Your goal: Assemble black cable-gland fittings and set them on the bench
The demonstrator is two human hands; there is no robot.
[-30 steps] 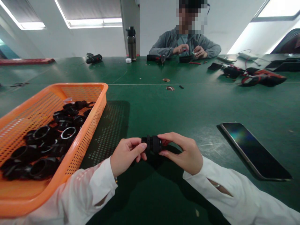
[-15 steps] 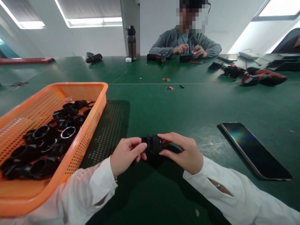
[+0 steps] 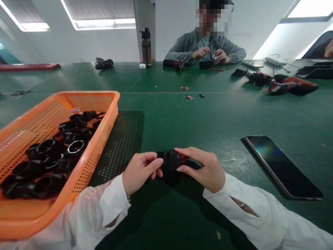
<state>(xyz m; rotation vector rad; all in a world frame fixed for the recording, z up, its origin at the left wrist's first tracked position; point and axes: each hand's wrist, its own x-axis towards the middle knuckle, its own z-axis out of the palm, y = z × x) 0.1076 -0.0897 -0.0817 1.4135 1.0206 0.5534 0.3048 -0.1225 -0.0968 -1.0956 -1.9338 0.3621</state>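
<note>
Pinching a black cylindrical part (image 3: pixel 169 159) from both ends, that's what the two bare hands are up to at the near side of a green table (image 3: pixel 182 121). Left hand (image 3: pixel 139 170) has its thumb and fingers closed on the left end, with the other fingers curled in underneath. Right hand (image 3: pixel 205 168) grips the right end, index finger on top and thumb below. So the part sits sideways between them, pretty much mid-table left to right, with a narrower bit showing in the middle. Can't really tell if it touches the tabletop, since the shadow under it is super dark.

Over on the left there's an orange basket (image 3: pixel 96 156) with holes in its walls, and a bunch of black ring-like parts (image 3: pixel 49 149) piled inside. The left white sleeve (image 3: pixel 85 211) is right up against its near right corner, from what I can see. A phone (image 3: pixel 283 166) lies flat on the right, screen dark, well apart from the right hand.

Far side: a dark bottle (image 3: pixel 146 48) standing upright with a white cap (image 3: pixel 142 66) just beside it, a person in a grey jacket (image 3: pixel 182 47) sitting right of that, and some black-and-red stuff (image 3: pixel 293 86) over on the far right, kinda blurry.
</note>
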